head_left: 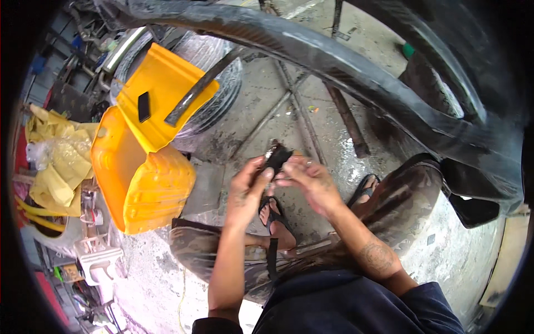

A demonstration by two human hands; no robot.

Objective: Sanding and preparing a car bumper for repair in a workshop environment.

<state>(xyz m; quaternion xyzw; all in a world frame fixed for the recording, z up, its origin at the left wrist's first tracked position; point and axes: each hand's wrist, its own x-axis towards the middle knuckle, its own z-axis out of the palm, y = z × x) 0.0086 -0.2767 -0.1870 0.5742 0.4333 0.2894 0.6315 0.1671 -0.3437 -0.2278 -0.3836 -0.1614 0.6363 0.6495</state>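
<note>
Between my two hands, just above my feet, is a small black flat piece (pixel 278 160), possibly folded sandpaper; its exact kind does not show. The fingers of my left hand (pixel 246 186) are closed on its left side, thumb on top. My right hand (pixel 312 185) pinches its right edge, with some fingers bent beneath. Beyond the hands a long black curved panel (pixel 295 42), like a vehicle bumper and streaked with whitish dust, runs across the top and down the right side.
At the left stands a cut-open yellow plastic container (pixel 158 186); a black phone (pixel 144 107) lies on its flap. Behind it is a large round coil (pixel 222 103). Dark metal stand legs (pixel 300 108) cross under the panel. Yellow sheeting (pixel 55 161) and clutter line the left edge.
</note>
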